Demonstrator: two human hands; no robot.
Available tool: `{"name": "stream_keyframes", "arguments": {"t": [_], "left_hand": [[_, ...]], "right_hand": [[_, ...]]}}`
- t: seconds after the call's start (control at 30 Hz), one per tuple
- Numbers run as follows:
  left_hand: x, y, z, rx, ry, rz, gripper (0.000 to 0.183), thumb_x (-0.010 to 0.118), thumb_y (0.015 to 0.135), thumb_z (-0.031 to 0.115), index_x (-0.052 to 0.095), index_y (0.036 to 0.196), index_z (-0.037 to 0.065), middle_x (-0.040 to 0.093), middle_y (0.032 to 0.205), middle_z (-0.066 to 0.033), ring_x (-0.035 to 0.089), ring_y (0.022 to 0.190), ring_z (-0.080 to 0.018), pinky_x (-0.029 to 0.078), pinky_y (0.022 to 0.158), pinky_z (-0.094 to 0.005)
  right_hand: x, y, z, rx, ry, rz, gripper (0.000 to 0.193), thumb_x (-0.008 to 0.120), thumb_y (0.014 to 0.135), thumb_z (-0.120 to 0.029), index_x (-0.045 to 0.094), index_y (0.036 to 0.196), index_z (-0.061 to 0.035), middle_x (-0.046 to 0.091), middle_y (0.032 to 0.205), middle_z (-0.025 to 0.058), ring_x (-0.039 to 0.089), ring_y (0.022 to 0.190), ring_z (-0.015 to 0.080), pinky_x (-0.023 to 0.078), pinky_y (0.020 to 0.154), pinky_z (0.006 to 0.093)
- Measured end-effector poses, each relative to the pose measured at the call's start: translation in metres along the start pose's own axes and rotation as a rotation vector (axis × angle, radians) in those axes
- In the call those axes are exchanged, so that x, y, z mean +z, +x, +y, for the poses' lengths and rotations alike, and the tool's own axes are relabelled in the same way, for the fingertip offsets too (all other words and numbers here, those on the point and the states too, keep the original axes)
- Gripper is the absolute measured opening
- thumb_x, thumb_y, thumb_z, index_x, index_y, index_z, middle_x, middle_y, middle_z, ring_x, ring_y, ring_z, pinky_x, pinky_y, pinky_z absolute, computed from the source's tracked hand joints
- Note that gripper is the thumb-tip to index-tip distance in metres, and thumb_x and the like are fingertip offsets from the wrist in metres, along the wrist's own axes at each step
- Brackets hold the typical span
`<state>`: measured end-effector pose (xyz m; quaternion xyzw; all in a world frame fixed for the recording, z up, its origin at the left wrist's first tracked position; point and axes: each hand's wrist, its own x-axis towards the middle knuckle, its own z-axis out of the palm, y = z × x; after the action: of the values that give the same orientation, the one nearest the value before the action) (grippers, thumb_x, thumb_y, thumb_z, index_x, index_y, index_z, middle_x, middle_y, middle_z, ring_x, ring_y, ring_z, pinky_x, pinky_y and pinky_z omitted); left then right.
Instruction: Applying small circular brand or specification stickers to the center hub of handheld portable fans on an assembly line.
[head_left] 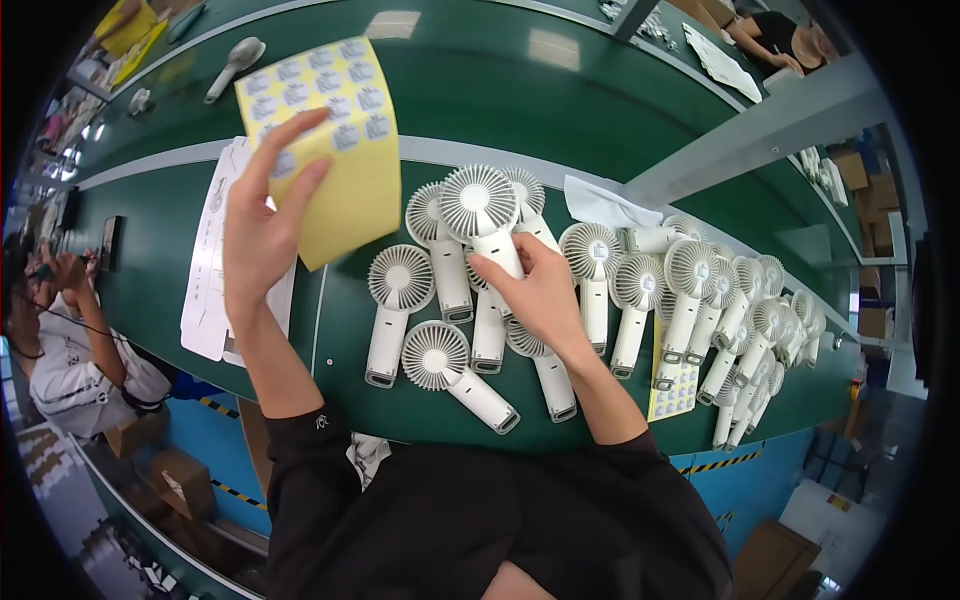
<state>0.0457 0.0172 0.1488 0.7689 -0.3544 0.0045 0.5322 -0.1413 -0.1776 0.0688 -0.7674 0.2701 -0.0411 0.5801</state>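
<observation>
Left hand [262, 215] is up in the upper left of the frame with fingers spread loosely, thumb and index fingertip pressed onto a yellow sheet of round silvery stickers [335, 140]. Can't really tell if it's pinching one sticker or just resting on the sheet. The sheet sits tilted on the dark green work table [500, 90], partly over a white paper sheet with line drawings [210, 290] along the left.

Right hand [535, 290], around the middle of the frame, is curled around the handle of a white handheld fan with a round grille head [482, 215], thumb on the front of the handle. That fan lies on top of a bunch of similar white handheld fans [430, 320] scattered center frame, and a longer row of them [720, 320] runs off to the right. A second yellow sticker sheet [672, 395] peeks out under that row, lower right. There's also a silver spoon-shaped tool [236, 62] at the upper left, and another person in a white shirt [75, 360] at the left edge.
</observation>
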Motion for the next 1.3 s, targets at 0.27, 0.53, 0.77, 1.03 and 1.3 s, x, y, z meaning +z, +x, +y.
{"name": "stream_keyframes", "arguments": {"t": [0.27,0.53,0.77,1.03,1.3], "left_hand": [[0.001,-0.014,-0.015,-0.043,-0.052,-0.055,0.036,0.061,0.093,0.005,0.06,0.129,0.007,0.066,0.125,-0.0107,0.062,0.114,-0.0212,0.047,0.096,-0.0306],[0.002,-0.006,-0.023,-0.005,-0.113,-0.15,0.036,0.064,0.093,0.008,0.061,0.128,0.008,0.068,0.122,-0.0109,0.065,0.11,-0.0204,0.048,0.094,-0.0302],[0.001,-0.001,-0.027,-0.041,-0.189,-0.233,0.034,0.068,0.09,0.01,0.064,0.123,0.004,0.069,0.119,-0.0098,0.065,0.107,-0.0183,0.05,0.092,-0.0299],[0.009,-0.002,-0.03,-0.075,-0.2,-0.189,0.025,0.069,0.088,0.007,0.068,0.113,0.001,0.073,0.104,-0.0089,0.068,0.095,-0.0156,0.052,0.084,-0.0275],[0.026,0.008,-0.046,0.001,0.007,0.016,0.032,0.07,0.088,0.007,0.066,0.12,0.005,0.071,0.108,-0.0123,0.066,0.104,-0.0232,0.052,0.088,-0.0321]], "right_hand": [[0.028,0.009,-0.009,-0.043,-0.087,0.03,0.047,0.074,0.086,-0.03,0.062,0.111,0.0083,0.071,0.096,0.0164,0.067,0.085,0.0163,0.053,0.075,0.0298],[0.044,0.006,-0.009,-0.339,-0.6,0.25,0.044,0.074,0.085,-0.038,0.065,0.087,0.0053,0.059,0.083,0.0157,0.061,0.066,0.0333,0.049,0.058,0.0408],[0.031,0.011,-0.042,-0.625,-0.424,0.376,0.027,0.078,0.081,-0.01,0.066,0.104,-0.0029,0.059,0.093,0.0116,0.059,0.074,0.0249,0.05,0.064,0.0346],[0.048,0.066,-0.078,-1.042,-0.373,0.362,0.031,0.077,0.075,0.0,0.07,0.105,-0.0064,0.06,0.106,0.0097,0.056,0.097,0.0287,0.046,0.083,0.0394],[0.032,0.08,-0.065,-1.092,-0.341,0.468,0.021,0.075,0.074,0.005,0.066,0.091,-0.0037,0.062,0.096,0.0099,0.06,0.085,0.0265,0.048,0.078,0.0364]]}}
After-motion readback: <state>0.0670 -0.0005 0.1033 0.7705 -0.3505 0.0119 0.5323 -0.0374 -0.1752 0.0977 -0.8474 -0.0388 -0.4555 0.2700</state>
